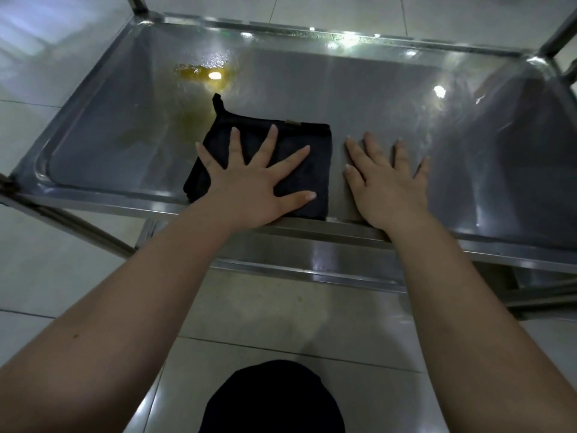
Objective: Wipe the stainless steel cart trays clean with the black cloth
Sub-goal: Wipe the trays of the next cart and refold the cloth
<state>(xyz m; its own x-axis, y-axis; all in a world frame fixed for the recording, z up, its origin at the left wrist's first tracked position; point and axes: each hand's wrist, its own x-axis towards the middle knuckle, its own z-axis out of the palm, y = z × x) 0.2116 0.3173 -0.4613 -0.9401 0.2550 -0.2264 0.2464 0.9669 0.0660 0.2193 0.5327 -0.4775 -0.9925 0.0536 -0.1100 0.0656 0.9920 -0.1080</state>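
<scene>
A folded black cloth lies flat on the top stainless steel tray near its front edge. My left hand presses on the cloth with fingers spread wide. Just right of the cloth, my right hand rests flat on the bare tray, fingers straight. A yellow oily spill sits on the tray behind and left of the cloth, with a fainter yellow smear trailing toward the cloth's left side.
A lower tray of the cart shows beneath the front rim. Cart posts rise at the back corners, and a frame bar slants at the lower left. Pale floor tiles surround the cart.
</scene>
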